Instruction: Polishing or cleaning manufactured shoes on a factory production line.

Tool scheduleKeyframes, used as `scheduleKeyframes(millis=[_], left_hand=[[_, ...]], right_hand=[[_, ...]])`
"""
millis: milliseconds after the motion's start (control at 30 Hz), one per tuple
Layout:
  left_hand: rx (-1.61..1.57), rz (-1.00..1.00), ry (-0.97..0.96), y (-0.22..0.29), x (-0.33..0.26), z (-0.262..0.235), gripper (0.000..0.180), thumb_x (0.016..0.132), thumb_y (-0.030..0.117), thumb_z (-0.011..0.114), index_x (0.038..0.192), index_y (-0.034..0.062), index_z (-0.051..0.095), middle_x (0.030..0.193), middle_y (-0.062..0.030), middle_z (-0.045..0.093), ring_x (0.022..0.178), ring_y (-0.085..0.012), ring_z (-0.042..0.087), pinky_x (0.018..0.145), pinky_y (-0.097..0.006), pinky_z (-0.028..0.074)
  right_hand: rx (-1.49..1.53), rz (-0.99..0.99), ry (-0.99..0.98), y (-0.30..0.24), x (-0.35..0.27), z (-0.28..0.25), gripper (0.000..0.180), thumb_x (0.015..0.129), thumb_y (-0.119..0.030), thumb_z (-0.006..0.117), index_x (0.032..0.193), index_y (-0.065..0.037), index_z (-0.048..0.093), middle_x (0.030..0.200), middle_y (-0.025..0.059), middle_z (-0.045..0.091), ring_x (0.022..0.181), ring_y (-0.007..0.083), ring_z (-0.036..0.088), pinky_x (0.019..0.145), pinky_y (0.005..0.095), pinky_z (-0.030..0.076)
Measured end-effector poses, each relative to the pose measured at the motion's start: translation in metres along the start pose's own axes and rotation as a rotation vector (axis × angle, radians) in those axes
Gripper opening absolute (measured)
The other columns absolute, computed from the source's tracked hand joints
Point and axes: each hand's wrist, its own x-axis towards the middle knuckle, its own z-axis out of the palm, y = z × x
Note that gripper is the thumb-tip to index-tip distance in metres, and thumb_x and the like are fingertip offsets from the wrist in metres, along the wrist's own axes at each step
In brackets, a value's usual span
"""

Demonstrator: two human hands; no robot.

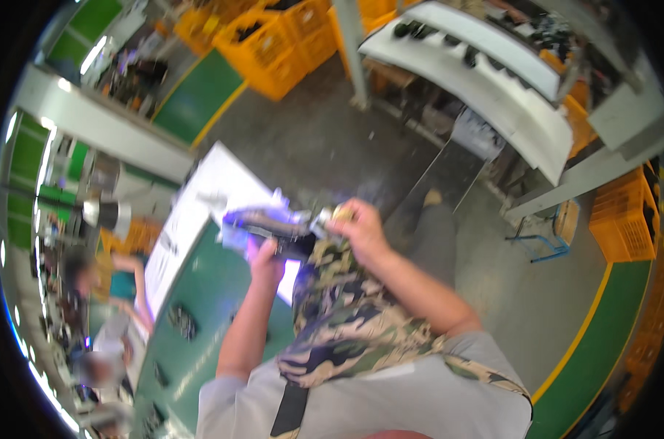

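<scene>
My left hand (266,260) is closed on the near side of a dark, shiny moulded piece (273,225), thumb on its edge. The piece is held up in front of my camouflage apron, over the table edge, in a bright violet-white glare that blurs its outline; I cannot make out its exact kind. My right hand (365,230) pinches a small yellowish and silvery thing (333,216) close to the right end of the dark piece. Whether the two touch cannot be told.
A green-topped table (200,358) with a white border (222,172) lies on my left, bearing several dark pieces (182,322). Two people (102,366) sit beyond it. Orange crates (262,51) stand ahead, another crate (624,216) at right. A pale curved rack (478,80) and blue-legged stool (555,230) stand right.
</scene>
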Motion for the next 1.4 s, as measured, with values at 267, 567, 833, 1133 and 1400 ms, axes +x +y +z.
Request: scheduleKeyframes(millis=[267, 567, 833, 1133, 1400], left_hand=[[0.367, 0.150, -0.039, 0.032, 0.077, 0.081, 0.082, 0.070, 0.013, 0.084, 0.137, 0.0005, 0.040, 0.121, -0.0115, 0.055, 0.113, -0.0258, 0.057, 0.102, -0.039, 0.045], [0.391, 0.532, -0.265, 0.096, 0.241, 0.311, 0.055, 0.078, 0.007, 0.079, 0.125, 0.0028, 0.051, 0.112, -0.0079, 0.061, 0.102, -0.0214, 0.061, 0.093, -0.035, 0.050], [0.751, 0.782, -0.549, 0.117, 0.334, 0.542, 0.048, 0.077, 0.014, 0.084, 0.116, -0.0013, 0.062, 0.104, -0.0127, 0.070, 0.094, -0.0234, 0.068, 0.085, -0.034, 0.055], [1.478, 0.859, -0.475, 0.059, 0.338, 0.639, 0.047, 0.078, 0.032, 0.082, 0.112, 0.0008, 0.072, 0.097, -0.0151, 0.075, 0.088, -0.0206, 0.071, 0.081, -0.035, 0.054], [0.636, 0.666, -0.768, 0.038, 0.232, 0.484, 0.049, 0.079, 0.012, 0.081, 0.118, -0.0087, 0.061, 0.104, -0.0213, 0.070, 0.092, -0.0276, 0.069, 0.082, -0.034, 0.055]], right_hand=[[0.393, -0.079, 0.137, -0.033, -0.002, -0.046, 0.019, 0.082, -0.001, 0.073, 0.091, -0.007, 0.058, 0.082, 0.0008, 0.062, 0.069, 0.0110, 0.057, 0.061, 0.0255, 0.045], [0.327, 0.052, 0.492, 0.060, 0.030, -0.163, 0.016, 0.081, -0.003, 0.073, 0.088, -0.007, 0.059, 0.078, 0.0012, 0.063, 0.064, 0.0116, 0.058, 0.057, 0.0267, 0.045], [0.269, 0.135, 0.460, 0.078, 0.050, -0.206, 0.016, 0.079, -0.004, 0.076, 0.084, -0.007, 0.061, 0.073, 0.0012, 0.061, 0.060, 0.0110, 0.054, 0.053, 0.0262, 0.040], [0.290, 0.157, 0.431, 0.082, 0.049, -0.206, 0.018, 0.078, -0.006, 0.077, 0.086, -0.009, 0.061, 0.074, 0.0006, 0.061, 0.059, 0.0112, 0.054, 0.052, 0.0271, 0.040], [0.202, 0.165, 0.452, 0.098, 0.053, -0.215, 0.019, 0.077, -0.003, 0.073, 0.089, -0.011, 0.060, 0.074, 0.0007, 0.061, 0.059, 0.0121, 0.056, 0.048, 0.0266, 0.043]])
